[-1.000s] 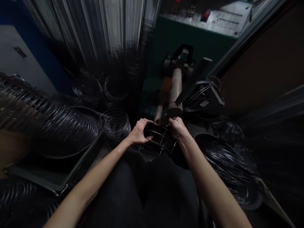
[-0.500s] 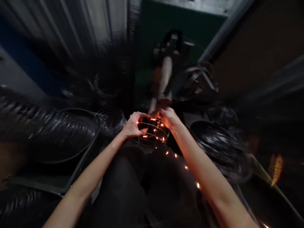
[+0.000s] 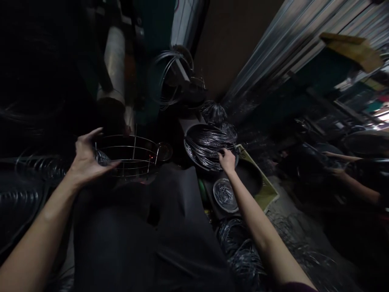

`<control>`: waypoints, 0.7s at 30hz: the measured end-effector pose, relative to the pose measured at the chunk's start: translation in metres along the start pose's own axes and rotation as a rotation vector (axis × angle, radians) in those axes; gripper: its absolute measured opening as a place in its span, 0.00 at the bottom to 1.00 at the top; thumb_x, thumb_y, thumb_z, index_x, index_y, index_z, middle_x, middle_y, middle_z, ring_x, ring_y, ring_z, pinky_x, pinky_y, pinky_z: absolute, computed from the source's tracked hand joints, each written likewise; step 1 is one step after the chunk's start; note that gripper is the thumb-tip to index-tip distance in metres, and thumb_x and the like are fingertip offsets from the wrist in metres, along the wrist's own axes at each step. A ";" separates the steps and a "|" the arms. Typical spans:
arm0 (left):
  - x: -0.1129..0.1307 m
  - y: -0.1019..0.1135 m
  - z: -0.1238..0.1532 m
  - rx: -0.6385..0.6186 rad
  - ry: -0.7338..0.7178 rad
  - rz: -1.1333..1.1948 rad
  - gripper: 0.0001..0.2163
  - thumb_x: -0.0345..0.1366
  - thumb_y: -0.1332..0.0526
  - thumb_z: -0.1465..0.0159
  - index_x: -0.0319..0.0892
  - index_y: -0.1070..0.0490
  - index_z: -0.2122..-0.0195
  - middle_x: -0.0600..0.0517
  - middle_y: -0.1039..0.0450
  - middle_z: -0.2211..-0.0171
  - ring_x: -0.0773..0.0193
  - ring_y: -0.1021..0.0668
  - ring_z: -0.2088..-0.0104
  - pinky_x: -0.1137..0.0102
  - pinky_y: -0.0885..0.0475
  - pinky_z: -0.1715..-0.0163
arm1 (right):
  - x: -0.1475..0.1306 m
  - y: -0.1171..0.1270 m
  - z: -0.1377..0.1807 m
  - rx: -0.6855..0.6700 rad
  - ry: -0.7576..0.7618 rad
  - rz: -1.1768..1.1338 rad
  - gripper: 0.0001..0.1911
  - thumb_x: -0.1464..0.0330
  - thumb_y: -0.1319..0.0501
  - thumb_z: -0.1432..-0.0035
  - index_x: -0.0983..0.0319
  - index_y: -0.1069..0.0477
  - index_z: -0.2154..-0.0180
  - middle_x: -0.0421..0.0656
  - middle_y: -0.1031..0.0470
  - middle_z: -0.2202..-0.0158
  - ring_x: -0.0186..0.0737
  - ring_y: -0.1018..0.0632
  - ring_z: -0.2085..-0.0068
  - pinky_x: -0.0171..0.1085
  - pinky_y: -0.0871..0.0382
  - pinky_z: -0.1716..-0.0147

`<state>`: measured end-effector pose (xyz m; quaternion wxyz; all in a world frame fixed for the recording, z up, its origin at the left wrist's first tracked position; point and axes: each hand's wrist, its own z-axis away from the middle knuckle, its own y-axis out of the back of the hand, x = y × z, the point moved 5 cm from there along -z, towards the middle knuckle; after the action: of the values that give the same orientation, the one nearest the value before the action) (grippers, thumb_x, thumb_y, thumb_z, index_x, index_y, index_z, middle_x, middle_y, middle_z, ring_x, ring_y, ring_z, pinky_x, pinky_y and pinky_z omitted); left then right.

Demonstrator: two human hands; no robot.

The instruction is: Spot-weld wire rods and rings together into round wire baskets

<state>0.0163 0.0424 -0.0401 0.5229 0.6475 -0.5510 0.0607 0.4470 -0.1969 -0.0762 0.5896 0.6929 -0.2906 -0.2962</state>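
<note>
While the left hand (image 3: 88, 160) reaches forward on the left of the head view, its grip cups loosely around the near left end of a round wire frame (image 3: 130, 156). The fingers arch over the rim and the thumb curves under it, so the frame's edge sits in the hollow between them. The rest of the frame juts out to the right of the hand, above the person's dark lap (image 3: 146, 227), lying roughly level with its open side up.

Well apart to the right, the right hand (image 3: 227, 160) rests palm down on a heap of wire rings (image 3: 208, 144) that fills a round pan (image 3: 190, 156). Its fingertips touch the rings at the pan's near right edge, but the dim light does not show whether that grip is pinching one or lying spread.

Just beside the right forearm sits a small dish (image 3: 225, 195) of short metal bits. A pale machine cylinder (image 3: 114, 61) rises behind the frame. At the far right, another person's arm (image 3: 349, 182) stretches over dark wire.
</note>
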 end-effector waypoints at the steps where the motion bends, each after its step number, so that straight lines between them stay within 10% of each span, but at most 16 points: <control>1: -0.002 0.001 0.006 0.021 0.014 0.019 0.46 0.50 0.33 0.54 0.52 0.54 0.37 0.51 0.49 0.39 0.47 0.38 0.41 0.49 0.41 0.40 | 0.017 -0.010 -0.004 -0.021 -0.024 0.078 0.18 0.68 0.49 0.39 0.70 0.33 0.50 0.57 0.29 0.54 0.46 0.27 0.57 0.38 0.38 0.61; 6: -0.013 0.011 0.059 0.135 0.235 0.205 0.39 0.44 0.35 0.48 0.62 0.56 0.38 0.58 0.47 0.39 0.52 0.39 0.39 0.50 0.42 0.39 | 0.035 -0.028 -0.017 -0.118 0.074 0.151 0.15 0.75 0.51 0.40 0.66 0.30 0.54 0.55 0.29 0.56 0.42 0.28 0.59 0.35 0.41 0.67; 12: 0.001 0.007 0.144 0.198 0.634 0.024 0.16 0.46 0.41 0.42 0.59 0.33 0.52 0.60 0.27 0.54 0.49 0.25 0.51 0.48 0.29 0.52 | 0.012 -0.002 0.021 -0.201 0.305 0.143 0.12 0.71 0.51 0.38 0.62 0.28 0.61 0.50 0.25 0.63 0.42 0.27 0.62 0.34 0.43 0.68; 17: 0.107 -0.079 0.131 -0.359 0.306 0.316 0.15 0.42 0.51 0.34 0.48 0.31 0.50 0.53 0.26 0.53 0.59 0.24 0.52 0.61 0.28 0.50 | -0.059 0.059 0.072 -0.164 0.410 -0.337 0.14 0.59 0.49 0.39 0.59 0.31 0.69 0.43 0.27 0.73 0.39 0.28 0.71 0.35 0.41 0.70; 21: 0.189 -0.135 0.094 -0.460 0.009 0.440 0.21 0.41 0.49 0.34 0.40 0.41 0.42 0.44 0.33 0.46 0.58 0.29 0.47 0.63 0.33 0.47 | -0.119 0.094 0.075 -0.280 0.213 -1.038 0.18 0.52 0.45 0.44 0.59 0.35 0.73 0.37 0.36 0.83 0.32 0.36 0.82 0.33 0.43 0.79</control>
<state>0.1476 -0.1708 -0.0407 0.6324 0.3774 -0.6747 0.0488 0.3071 -0.1686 0.0148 0.4787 0.6865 0.1929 -0.5122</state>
